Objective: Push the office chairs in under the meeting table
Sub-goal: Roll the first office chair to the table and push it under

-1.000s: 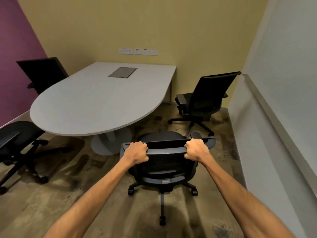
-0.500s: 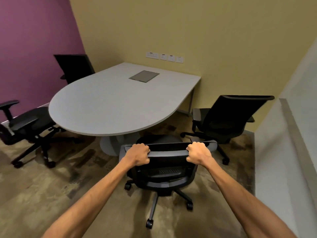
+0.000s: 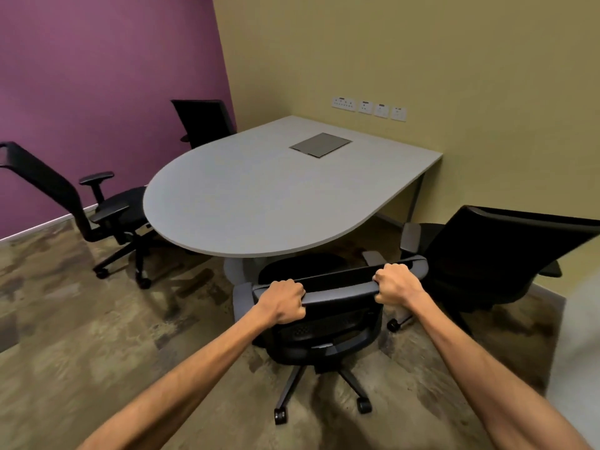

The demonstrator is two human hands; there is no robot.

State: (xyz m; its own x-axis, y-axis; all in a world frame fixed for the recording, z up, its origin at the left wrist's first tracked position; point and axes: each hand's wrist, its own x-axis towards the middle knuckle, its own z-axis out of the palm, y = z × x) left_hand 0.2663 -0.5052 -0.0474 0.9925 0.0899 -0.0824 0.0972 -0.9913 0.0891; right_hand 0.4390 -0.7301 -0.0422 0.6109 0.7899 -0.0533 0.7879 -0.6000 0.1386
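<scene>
My left hand (image 3: 285, 301) and right hand (image 3: 396, 285) both gripped the top rail of the near office chair (image 3: 328, 319), fingers (image 3: 300, 292) curled shut around it. That chair stood at the near, rounded end of the grey bench (image 3: 259, 203), its seat just reaching under the edge. Another chair (image 3: 493, 254) sat just beside it on the right. Two more stood on the left by the purple wall: one (image 3: 97, 209) pulled out, one (image 3: 204, 121) farther back.
</scene>
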